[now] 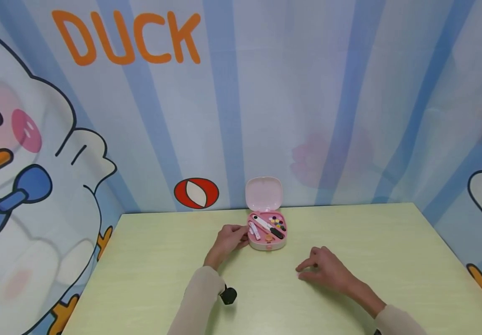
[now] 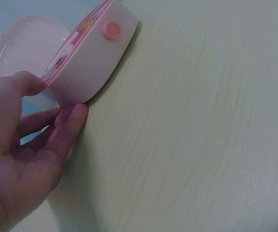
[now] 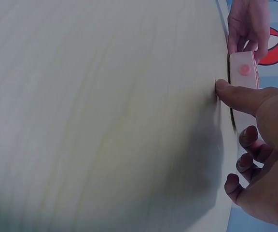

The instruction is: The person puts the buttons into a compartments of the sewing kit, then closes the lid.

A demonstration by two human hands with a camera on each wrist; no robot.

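A small pink-and-white sewing-kit-like box [image 1: 267, 245] stands on the table with its pale pink lid [image 1: 263, 194] raised. In its pink tray lie a white tool with a black end [image 1: 273, 231], a small white piece [image 1: 254, 230] and several coloured round bits [image 1: 277, 222]. My left hand [image 1: 229, 239] holds the box by its left side, thumb at the rim and fingers low on the wall, as the left wrist view shows. To the right and nearer me, my right hand [image 1: 326, 271] hovers apart from the box with fingers loosely bent, holding nothing.
The pale yellow-green table [image 1: 153, 270] ends at the back against a blue striped curtain [image 1: 266, 93] printed with a duck. A dark round piece [image 1: 228, 295] is attached at the left wrist.
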